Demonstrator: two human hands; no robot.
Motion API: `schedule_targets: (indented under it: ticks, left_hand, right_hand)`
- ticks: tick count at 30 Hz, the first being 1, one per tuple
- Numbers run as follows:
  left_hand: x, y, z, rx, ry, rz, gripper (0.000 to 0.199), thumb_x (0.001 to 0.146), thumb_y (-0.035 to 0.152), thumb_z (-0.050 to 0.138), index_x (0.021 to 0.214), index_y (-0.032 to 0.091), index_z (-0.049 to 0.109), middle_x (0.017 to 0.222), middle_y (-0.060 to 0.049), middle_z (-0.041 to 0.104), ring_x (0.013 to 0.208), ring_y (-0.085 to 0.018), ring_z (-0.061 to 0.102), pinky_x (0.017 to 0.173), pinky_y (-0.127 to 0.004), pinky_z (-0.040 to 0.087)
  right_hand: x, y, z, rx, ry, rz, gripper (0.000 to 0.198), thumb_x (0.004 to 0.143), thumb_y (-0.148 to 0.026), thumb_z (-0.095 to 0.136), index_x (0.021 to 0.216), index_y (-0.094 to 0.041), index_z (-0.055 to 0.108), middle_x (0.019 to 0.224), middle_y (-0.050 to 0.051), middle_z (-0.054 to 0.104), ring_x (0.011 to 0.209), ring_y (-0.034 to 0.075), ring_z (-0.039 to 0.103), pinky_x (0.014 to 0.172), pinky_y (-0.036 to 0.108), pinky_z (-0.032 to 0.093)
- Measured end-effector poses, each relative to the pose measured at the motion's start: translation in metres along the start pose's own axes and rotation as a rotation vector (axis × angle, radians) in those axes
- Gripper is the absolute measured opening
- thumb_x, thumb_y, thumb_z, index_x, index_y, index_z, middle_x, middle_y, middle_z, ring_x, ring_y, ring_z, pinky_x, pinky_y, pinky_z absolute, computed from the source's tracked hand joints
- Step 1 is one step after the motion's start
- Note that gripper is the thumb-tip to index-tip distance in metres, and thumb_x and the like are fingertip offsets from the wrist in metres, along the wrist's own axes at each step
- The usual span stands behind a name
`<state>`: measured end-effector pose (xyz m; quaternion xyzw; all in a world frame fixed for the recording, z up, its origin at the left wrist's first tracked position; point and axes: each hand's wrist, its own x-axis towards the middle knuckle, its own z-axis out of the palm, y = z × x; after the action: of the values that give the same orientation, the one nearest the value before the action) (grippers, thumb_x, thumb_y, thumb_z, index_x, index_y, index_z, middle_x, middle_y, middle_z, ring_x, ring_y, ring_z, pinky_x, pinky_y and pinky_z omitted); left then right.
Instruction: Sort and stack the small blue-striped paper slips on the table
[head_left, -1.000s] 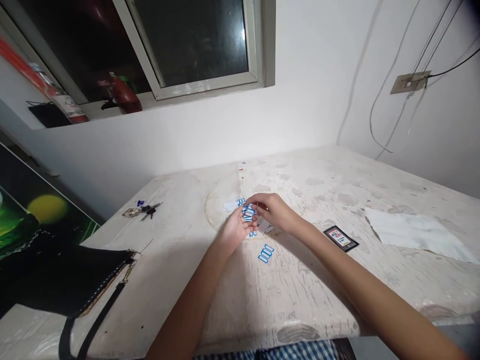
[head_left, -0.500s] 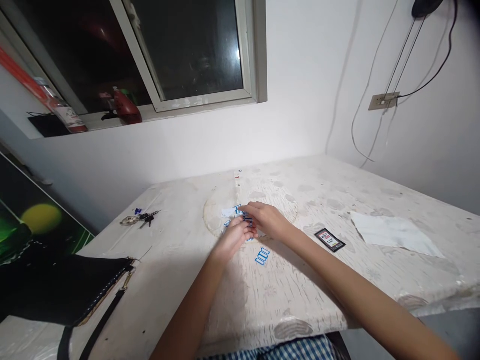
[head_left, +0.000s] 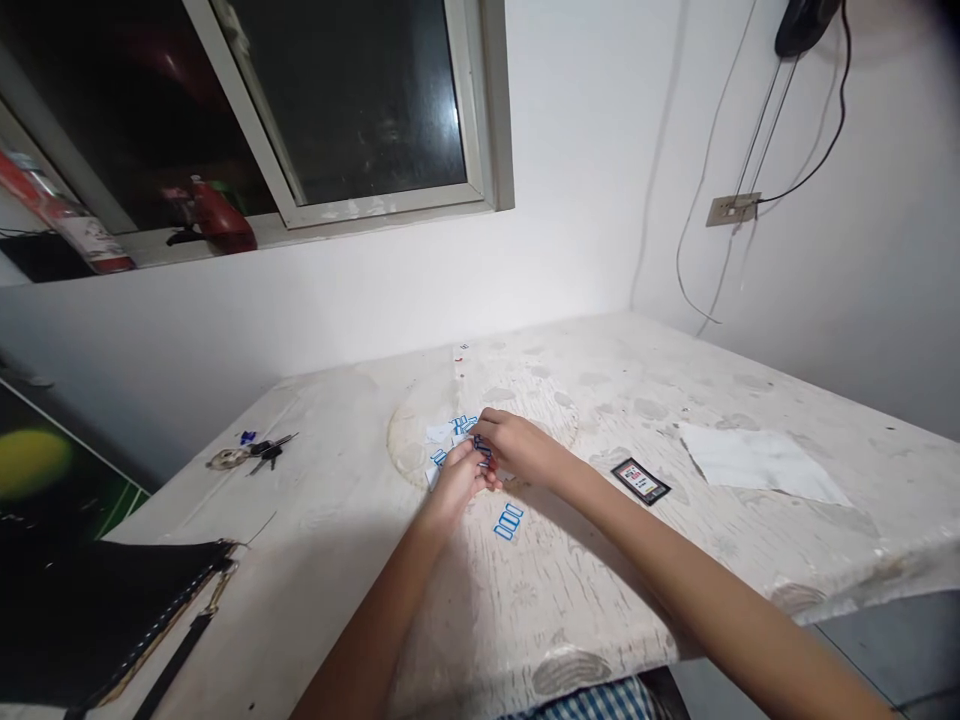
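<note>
Over the middle of the table, my left hand (head_left: 459, 485) and my right hand (head_left: 521, 445) meet, fingers closed on a small blue-marked piece (head_left: 482, 448). My fingers cover most of it, and its exact kind is unclear. Just beyond them lie more small blue-and-white pieces (head_left: 462, 425), and others show beside my left fingers (head_left: 438, 458). Closer to me, one flat clear piece with blue outlined shapes (head_left: 508, 521) rests alone on the tablecloth.
A black-framed card (head_left: 640, 481) and a white cloth (head_left: 761, 466) lie to the right. On the left are keys (head_left: 268, 452) and a black bag (head_left: 105, 610) with a strap. The patterned tablecloth (head_left: 600, 590) covers the table, which meets the wall behind.
The view has shifted slightly, so everything sits further left. My right fingers have curled in closer to my left fingertips, and more blue-and-white pieces show beyond them.
</note>
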<state>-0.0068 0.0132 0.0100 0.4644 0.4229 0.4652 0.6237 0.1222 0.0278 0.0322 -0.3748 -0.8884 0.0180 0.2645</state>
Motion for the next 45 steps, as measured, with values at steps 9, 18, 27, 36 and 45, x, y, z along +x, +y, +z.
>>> schedule_targets:
  ticks: [9,18,27,36,45]
  left_hand:
    - [-0.001,0.0,-0.002,-0.001,-0.032,0.019,0.013,0.065,0.015,0.051,0.076,0.017,0.044,0.056,0.002,0.049,0.047,-0.01,0.048,0.053,-0.027,0.042]
    - [-0.002,0.003,-0.003,0.035,-0.046,0.029,0.013,0.066,0.015,0.05,0.078,0.016,0.046,0.06,0.0,0.052,0.05,-0.012,0.051,0.054,-0.027,0.043]
    - [-0.005,0.008,-0.001,-0.088,-0.036,0.013,0.011,0.067,0.011,0.051,0.076,0.015,0.046,0.059,-0.001,0.054,0.054,-0.013,0.055,0.063,-0.03,0.046]
    - [-0.008,0.012,-0.001,-0.128,-0.063,0.029,0.013,0.068,0.009,0.054,0.077,0.014,0.047,0.063,-0.004,0.057,0.061,-0.015,0.059,0.067,-0.031,0.048]
    - [-0.007,0.015,-0.001,-0.269,-0.047,-0.02,0.013,0.08,0.027,0.05,0.08,0.014,0.047,0.056,0.001,0.049,0.046,-0.01,0.045,0.055,-0.028,0.044]
  right_hand:
    - [0.0,0.007,-0.001,0.338,0.048,0.059,0.028,0.078,0.0,0.041,0.093,-0.014,0.062,0.086,0.004,0.053,0.066,0.009,0.054,0.063,0.021,0.041]
    - [0.003,0.01,0.005,0.444,0.09,0.132,0.031,0.077,-0.001,0.043,0.102,-0.01,0.059,0.09,0.006,0.059,0.058,0.007,0.054,0.066,0.025,0.044]
    - [0.004,0.006,0.004,0.431,0.119,0.141,0.029,0.078,-0.003,0.044,0.101,-0.011,0.061,0.087,0.005,0.054,0.057,0.007,0.052,0.063,0.022,0.043]
    - [0.004,0.003,0.002,0.424,0.155,0.149,0.03,0.076,-0.001,0.044,0.097,-0.013,0.061,0.085,0.004,0.056,0.065,0.01,0.05,0.062,0.022,0.039]
    - [0.005,0.001,0.001,0.473,0.189,0.118,0.029,0.071,0.001,0.037,0.088,-0.018,0.051,0.076,-0.002,0.052,0.059,0.008,0.05,0.056,0.019,0.036]
